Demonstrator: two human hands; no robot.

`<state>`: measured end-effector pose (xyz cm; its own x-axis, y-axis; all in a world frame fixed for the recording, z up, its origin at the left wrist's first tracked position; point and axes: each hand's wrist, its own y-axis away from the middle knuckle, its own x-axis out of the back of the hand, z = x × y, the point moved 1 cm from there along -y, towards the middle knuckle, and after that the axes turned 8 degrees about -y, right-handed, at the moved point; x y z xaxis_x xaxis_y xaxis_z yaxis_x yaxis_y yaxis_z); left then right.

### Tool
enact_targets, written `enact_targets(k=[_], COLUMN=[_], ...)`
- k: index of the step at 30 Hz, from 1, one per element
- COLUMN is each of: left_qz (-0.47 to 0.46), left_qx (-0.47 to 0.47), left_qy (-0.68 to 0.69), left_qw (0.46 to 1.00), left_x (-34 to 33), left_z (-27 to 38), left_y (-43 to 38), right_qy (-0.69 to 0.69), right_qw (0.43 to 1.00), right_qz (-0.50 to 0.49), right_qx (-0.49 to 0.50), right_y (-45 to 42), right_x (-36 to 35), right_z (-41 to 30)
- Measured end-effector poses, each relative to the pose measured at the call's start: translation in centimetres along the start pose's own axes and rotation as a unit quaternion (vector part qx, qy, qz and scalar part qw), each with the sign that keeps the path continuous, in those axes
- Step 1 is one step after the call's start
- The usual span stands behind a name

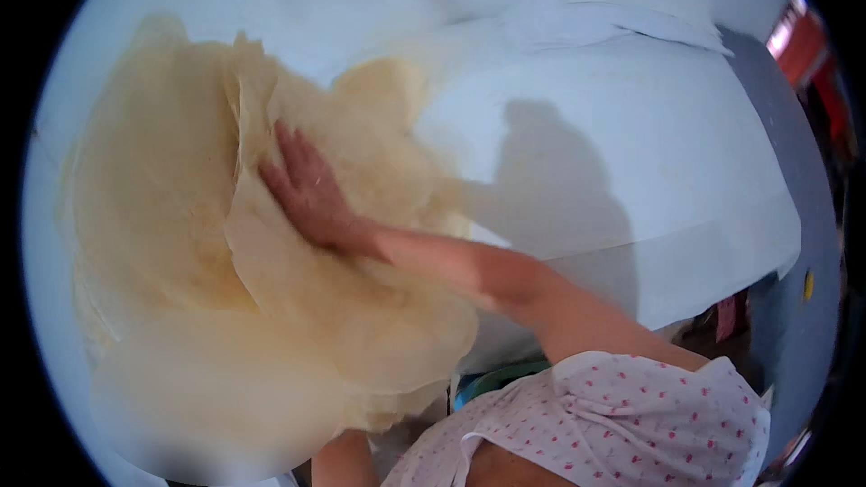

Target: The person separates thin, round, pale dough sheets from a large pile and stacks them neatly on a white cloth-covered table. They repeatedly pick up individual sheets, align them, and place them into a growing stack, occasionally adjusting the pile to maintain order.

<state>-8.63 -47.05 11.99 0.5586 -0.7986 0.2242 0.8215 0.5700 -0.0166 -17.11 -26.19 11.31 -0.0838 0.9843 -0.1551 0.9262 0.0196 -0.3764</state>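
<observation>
A spread of thin, pale-yellow, slightly see-through sheets (155, 182) lies in overlapping layers on a white-covered surface; the picture does not settle their material. On the upper layer my right hand (311, 196) rests palm down, its fingers spread and pointing away from me. Just left of these fingers the sheet's edge stands up in a wrinkled fold (247, 95). A bare left forearm (345, 460) shows at the bottom edge, beneath the sheets' near edge. My left hand itself is out of view. The near left part of the sheets is blurred.
White cloth (676, 149) covers the work surface, with a rumpled fold (609, 24) at the far right. My shadow falls across it. A grey surface (798, 230) borders the right side. A green rim (507, 375) shows below the near edge, and red items (808, 47) are at upper right.
</observation>
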Motion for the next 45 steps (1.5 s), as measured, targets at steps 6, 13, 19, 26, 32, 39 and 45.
enact_targets(k=[6, 13, 19, 26, 32, 39, 45], left_qz=[-0.133, -0.288, -0.436, -0.375, -0.391, -0.415, 0.074], left_qx=[-0.223, -0.405, -0.48, -0.521, -0.481, -0.283, 0.035], left_qy=[-0.107, -0.251, -0.482, -0.395, -0.363, -0.058, -0.115], left_qw=[0.96, 0.83, 0.589, 0.657, 0.696, 0.863, 0.99], left_x=[-24.3, -58.7, -65.4, -65.3, -65.9, -61.8, -49.1], left_z=[20.9, 21.5, -3.3, -2.5, -2.5, -2.2, -13.6], left_y=[15.0, 42.0, 54.0, 55.0, 55.9, 46.9, 7.8], right_qy=[-0.292, -0.365, -0.367, -0.368, -0.355, -0.323, -0.255], right_qw=[0.954, 0.867, 0.774, 0.711, 0.704, 0.692, 0.685], right_qz=[0.047, 0.296, 0.468, 0.55, 0.554, 0.575, 0.634], right_qx=[-0.055, -0.166, -0.216, -0.238, -0.267, -0.293, -0.253], right_y=[5.9, 24.9, 40.5, 49.4, 51.3, 53.1, 54.8], right_x=[24.1, 62.6, 80.7, 89.9, 93.5, 96.4, 94.4], right_z=[-10.0, -7.9, -3.1, -1.5, -1.2, -3.2, -9.1])
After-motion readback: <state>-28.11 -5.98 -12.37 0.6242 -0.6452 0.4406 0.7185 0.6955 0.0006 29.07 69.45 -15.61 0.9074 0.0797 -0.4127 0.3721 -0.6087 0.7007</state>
